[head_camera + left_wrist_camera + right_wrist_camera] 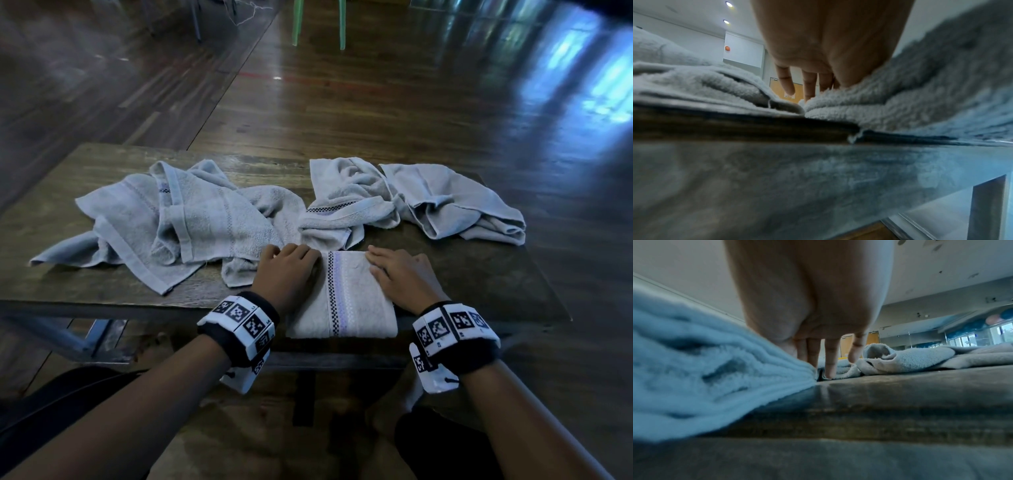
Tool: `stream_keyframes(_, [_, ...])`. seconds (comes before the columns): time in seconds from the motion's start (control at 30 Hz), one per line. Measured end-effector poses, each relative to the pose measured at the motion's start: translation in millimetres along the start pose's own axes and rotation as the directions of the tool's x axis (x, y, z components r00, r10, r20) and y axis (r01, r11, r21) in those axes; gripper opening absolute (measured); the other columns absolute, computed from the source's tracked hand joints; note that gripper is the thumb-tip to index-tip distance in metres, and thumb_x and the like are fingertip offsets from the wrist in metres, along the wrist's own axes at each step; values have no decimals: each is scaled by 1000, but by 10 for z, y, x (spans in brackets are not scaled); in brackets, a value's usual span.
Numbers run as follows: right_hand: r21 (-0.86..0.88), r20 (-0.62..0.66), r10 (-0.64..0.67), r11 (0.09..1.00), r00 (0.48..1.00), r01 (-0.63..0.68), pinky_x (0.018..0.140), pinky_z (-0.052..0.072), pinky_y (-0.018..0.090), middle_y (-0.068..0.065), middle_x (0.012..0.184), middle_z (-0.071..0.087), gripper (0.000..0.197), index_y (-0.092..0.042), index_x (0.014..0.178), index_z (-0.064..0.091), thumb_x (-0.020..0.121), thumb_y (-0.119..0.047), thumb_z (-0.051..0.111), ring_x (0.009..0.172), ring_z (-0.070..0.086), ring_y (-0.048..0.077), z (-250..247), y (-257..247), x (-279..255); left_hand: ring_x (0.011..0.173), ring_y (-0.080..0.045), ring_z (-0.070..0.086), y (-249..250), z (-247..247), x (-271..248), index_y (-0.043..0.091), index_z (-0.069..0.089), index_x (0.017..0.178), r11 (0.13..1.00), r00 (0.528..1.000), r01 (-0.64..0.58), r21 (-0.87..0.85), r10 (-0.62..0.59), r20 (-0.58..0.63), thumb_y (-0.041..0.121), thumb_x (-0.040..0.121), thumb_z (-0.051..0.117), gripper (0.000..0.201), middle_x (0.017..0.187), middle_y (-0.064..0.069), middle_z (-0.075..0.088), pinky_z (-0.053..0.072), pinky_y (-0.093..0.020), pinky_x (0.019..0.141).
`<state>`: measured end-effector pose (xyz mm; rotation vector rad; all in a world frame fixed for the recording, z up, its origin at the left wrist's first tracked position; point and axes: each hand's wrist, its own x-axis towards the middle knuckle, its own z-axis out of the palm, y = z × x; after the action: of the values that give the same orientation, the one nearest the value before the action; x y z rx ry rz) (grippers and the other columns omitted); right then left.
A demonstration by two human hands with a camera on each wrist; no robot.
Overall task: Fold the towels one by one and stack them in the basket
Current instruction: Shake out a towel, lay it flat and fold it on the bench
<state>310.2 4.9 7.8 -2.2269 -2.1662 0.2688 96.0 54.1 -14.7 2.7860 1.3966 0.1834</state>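
One folded towel [342, 294] lies at the near edge of the wooden table [85, 274], a narrow rectangle running away from the person, with a checked dark stripe and a pale purple band along its length; its near end reaches the table's front edge. Behind it the unfolded towels lie crumpled across the middle of the table: a large heap toward the left [171, 222], which may be more than one towel, one bunched towel at the centre [346, 212] just beyond the folded one, and one rumpled towel toward the right edge [455, 205]; the exact count in the left heap cannot be told. Two hands are in view. The left hand [286, 270] lies palm down at the folded towel's left side, its fingers [786, 81] loosely bent and a little apart, tips down at the towel's far left corner, gripping nothing. The right hand [399, 270] rests flat on the folded towel's right edge, fingers [830, 356] straight, slightly spread, with tips reaching down to the table surface beside the cloth. Each wrist carries a black band with white coded marker blocks. A basket does not show in any view. Beyond the table lies a glossy wooden floor [411, 102], and green chair legs [318, 20] stand at the top.
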Motion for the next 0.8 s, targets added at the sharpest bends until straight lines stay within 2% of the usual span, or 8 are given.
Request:
stream_keyframes(0.13, [-103, 33, 22, 995, 999, -18, 100, 29, 42, -15, 154, 25, 43, -29, 143, 31, 100, -35, 27, 131, 38, 13, 12, 17, 21, 94, -17, 67, -62, 43, -9, 25, 68, 103, 1000, 1000, -17, -1, 17, -23, 33, 87, 35, 37, 104, 7, 71, 46, -41, 81])
stream_keyframes(0.2, [-140, 32, 19, 990, 999, -14, 100, 28, 41, -12, 155, 22, 45, -27, 144, 29, 100, -35, 25, 134, 33, 13, 20, 14, 3, 103, -17, 65, -62, 5, -20, 25, 66, 109, 1000, 1000, -23, -20, 23, -19, 35, 87, 28, 45, 112, 6, 68, 42, -44, 87])
stream_keyframes(0.3, [-178, 58, 16, 984, 998, -5, 106, 21, 42, -5, 158, 14, 51, -19, 147, 24, 100, -39, 21, 142, 18, 14, 17, -57, -61, 134, -16, 39, 33, -112, -54, 22, 47, 131, 996, 999, 11, -87, -8, 38, 41, 90, 10, 59, 145, 3, 43, 18, -47, 107])
stream_keyframes(0.37, [-177, 56, 4, 984, 998, 6, 110, 16, 44, -2, 159, 7, 55, -16, 147, 21, 99, -43, 18, 145, 8, 14, 12, -151, -129, 142, -14, 23, 137, -147, -111, 19, 33, 141, 993, 998, 11, -120, -3, 68, 37, 98, 17, 49, 154, 2, 26, 8, -45, 113])
stream_keyframes(0.47, [-119, 37, -6, 993, 999, 11, 113, 11, 44, -1, 159, 6, 56, -16, 148, 19, 99, -45, 17, 146, 2, 12, 74, -309, -224, 146, -15, 10, 290, -57, -231, 17, 17, 149, 985, 989, -11, -175, 36, 141, 39, 99, 13, 54, 158, 0, 13, 4, -44, 115])
stream_keyframes(0.53, [-14, 56, 39, 999, 998, -38, 115, 7, 45, -1, 160, 5, 57, -16, 149, 15, 99, -44, 18, 146, -1, 11, 162, -368, -257, 146, -15, 3, 324, 65, -269, 17, 11, 150, 985, 988, 11, -172, 16, 153, 48, 89, -4, 69, 159, 1, 7, 2, -44, 116])
stream_keyframes(0.6, [47, 67, 85, 995, 994, -88, 116, 2, 46, -2, 160, -2, 59, -16, 150, 8, 99, -45, 19, 146, -5, 10, 266, -371, -256, 146, -13, -1, 322, 160, -266, 19, 8, 150, 988, 991, 27, -155, -7, 130, 52, 80, -12, 80, 159, 3, 5, 1, -44, 117])
stream_keyframes(0.8, [105, 27, 154, 982, 988, -156, 117, -3, 48, -1, 159, -11, 61, -16, 151, 0, 99, -43, 17, 145, -16, 16, 408, -342, -193, 146, -12, -1, 231, 226, -195, 22, 5, 150, 985, 991, 92, -149, -76, 109, 55, 85, -3, 73, 159, 5, 2, -4, -47, 117])
